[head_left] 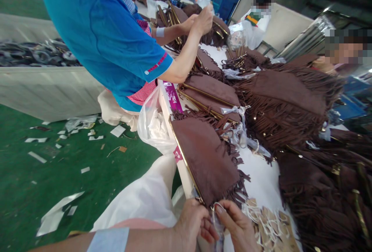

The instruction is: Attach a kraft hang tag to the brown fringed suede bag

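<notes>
A brown fringed handbag (203, 155) with a gold frame lies on the white table just ahead of me. My left hand (193, 221) is closed at the near end of its frame, thumb and finger pinched on that corner. Close beside it, my right hand (236, 226) pinches a thin pale loop with clear plastic wrapping (217, 221) hanging below it. What the plastic covers is hard to make out. Cardboard tags with white strings (269, 223) lie right of my right hand.
A co-worker in a blue shirt (116, 38) stands at the table's left side, hands raised. More brown fringed bags (285, 97) are heaped along the table. White plastic bags (155, 124) hang at its edge. Paper scraps litter the green floor (69, 159). A pale bin (43, 89) stands left.
</notes>
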`<state>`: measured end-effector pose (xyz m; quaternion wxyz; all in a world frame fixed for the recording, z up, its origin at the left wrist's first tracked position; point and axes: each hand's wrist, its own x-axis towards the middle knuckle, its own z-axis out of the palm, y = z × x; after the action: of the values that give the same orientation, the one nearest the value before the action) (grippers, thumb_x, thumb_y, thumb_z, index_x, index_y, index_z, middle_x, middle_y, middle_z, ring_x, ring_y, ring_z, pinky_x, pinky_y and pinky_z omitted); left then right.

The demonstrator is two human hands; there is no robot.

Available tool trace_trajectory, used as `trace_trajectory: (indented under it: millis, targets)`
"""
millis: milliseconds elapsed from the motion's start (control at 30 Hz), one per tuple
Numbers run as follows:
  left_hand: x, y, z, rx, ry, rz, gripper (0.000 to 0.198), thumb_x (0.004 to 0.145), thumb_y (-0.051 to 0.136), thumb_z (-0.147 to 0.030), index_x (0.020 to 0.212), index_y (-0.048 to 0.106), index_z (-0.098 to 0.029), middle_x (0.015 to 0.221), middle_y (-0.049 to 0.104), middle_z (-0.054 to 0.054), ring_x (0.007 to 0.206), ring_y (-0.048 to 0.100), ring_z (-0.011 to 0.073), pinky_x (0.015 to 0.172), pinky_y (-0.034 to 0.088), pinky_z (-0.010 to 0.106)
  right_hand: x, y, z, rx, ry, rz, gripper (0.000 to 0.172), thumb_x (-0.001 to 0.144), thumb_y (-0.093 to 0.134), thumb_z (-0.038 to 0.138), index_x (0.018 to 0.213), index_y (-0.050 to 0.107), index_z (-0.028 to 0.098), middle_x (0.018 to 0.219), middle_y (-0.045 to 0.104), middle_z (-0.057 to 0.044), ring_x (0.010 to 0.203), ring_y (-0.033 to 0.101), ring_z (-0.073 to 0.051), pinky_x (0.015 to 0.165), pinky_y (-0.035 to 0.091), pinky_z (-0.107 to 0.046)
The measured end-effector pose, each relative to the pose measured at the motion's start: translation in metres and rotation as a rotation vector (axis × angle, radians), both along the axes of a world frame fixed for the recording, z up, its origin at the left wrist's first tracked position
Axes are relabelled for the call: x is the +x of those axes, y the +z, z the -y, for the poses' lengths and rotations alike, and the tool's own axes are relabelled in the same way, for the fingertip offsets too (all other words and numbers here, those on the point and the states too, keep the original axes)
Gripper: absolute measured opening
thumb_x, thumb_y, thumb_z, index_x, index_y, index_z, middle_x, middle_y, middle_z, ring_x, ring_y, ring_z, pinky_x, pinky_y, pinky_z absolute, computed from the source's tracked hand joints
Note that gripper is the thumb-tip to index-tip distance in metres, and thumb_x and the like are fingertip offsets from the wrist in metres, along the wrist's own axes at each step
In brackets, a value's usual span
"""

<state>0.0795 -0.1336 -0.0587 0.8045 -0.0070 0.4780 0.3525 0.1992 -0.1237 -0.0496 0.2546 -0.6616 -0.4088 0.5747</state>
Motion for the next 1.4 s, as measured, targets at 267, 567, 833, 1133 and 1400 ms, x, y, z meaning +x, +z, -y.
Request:
trace_trajectory:
  millis: [267,567,833,1133,1400]
  targets:
    - [0.001,-0.002,0.0,0.032,-0.038,-0.047,0.03,0.056,0.047,-0.02,0.084,0.052,-0.01,0.048,0.056,0.001,0.034,0.048,0.009,0.031,0.03,0.016,-0.004,0.002,-0.001,-0.035,-0.043,-0.042,0.03,0.058,0.07,0.047,0.061,0.061,0.018,0.054,0.049,0.004,0.053,0.039,-0.01,0.051,0.032,-0.02]
    - [0.0,-0.008,0.004,0.039,-0.089,-0.131,0.018,0.065,0.041,-0.022,0.081,0.043,-0.016,0.049,0.051,-0.001,0.041,0.054,0.0147,0.035,0.036,0.021,-0.001,-0.002,0.001,-0.039,0.014,-0.021,0.03,0.061,0.068,0.049,0.066,0.063,0.02,0.056,0.053,0.003,0.055,0.043,-0.012,0.052,0.034,-0.021]
    - [-0.007,0.002,0.005,0.03,-0.061,-0.053,0.025,0.069,0.042,-0.027,0.09,0.045,-0.015,0.061,0.058,0.004,0.05,0.059,0.0162,0.044,0.04,0.024,0.01,0.004,-0.003,0.017,0.17,0.014,0.029,0.069,0.06,0.047,0.077,0.064,0.02,0.066,0.06,0.0,0.062,0.05,-0.014,0.057,0.039,-0.023]
    - [-0.02,-0.002,0.005,-0.044,-0.02,0.001,0.031,0.053,0.046,-0.018,0.084,0.047,-0.013,0.064,0.057,0.004,0.059,0.062,0.0195,0.052,0.043,0.026,0.019,-0.001,0.0,0.41,0.47,0.392,0.018,0.078,0.046,0.025,0.091,0.059,0.022,0.083,0.065,-0.004,0.075,0.061,-0.018,0.066,0.047,-0.026]
    - [-0.033,0.0,0.009,-0.008,-0.091,-0.06,0.032,0.056,0.047,-0.023,0.085,0.053,-0.011,0.077,0.06,0.007,0.062,0.06,0.016,0.053,0.043,0.024,0.023,-0.021,0.009,1.071,0.648,0.821,0.025,0.083,0.044,0.014,0.106,0.055,0.019,0.094,0.065,-0.008,0.087,0.059,-0.019,0.077,0.044,-0.029]
